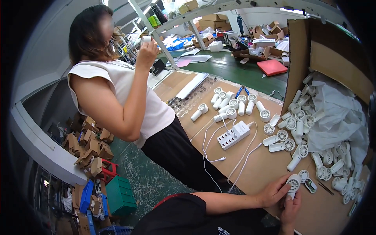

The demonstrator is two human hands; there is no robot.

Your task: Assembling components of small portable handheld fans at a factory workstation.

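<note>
Both hands meet at the near edge of the bench (254, 164), about 5 o'clock in the view. The left hand (274, 192) and the right hand (290, 207) share one small white handheld fan (293, 184).

Fan: round head with a slotted, spoked grille facing up, short cylindrical handle running down into the grip. All white plastic. Left fingers (282, 183) are wrapped against the head's left rim; right fingers (289, 198) are closed around the handle from below. Both clamped on it.

Just beside the fan at 3 o'clock lies a small flat part with a greenish face (311, 185), on the bench.

At 1 to 3 o'clock from the hands, a heap of identical white fans (313, 156) spills from a tipped cardboard box (333, 51) lined with white wrapping (337, 113).

At 11 o'clock, a white multi-port charging block (234, 135) with white cables (211, 152) trailing toward the near edge. Beyond it, more fans stand in a cluster (231, 102).

At 9 to 10 o'clock stands another person in a white top (129, 94), one hand raised holding a small white object (146, 39).
</note>
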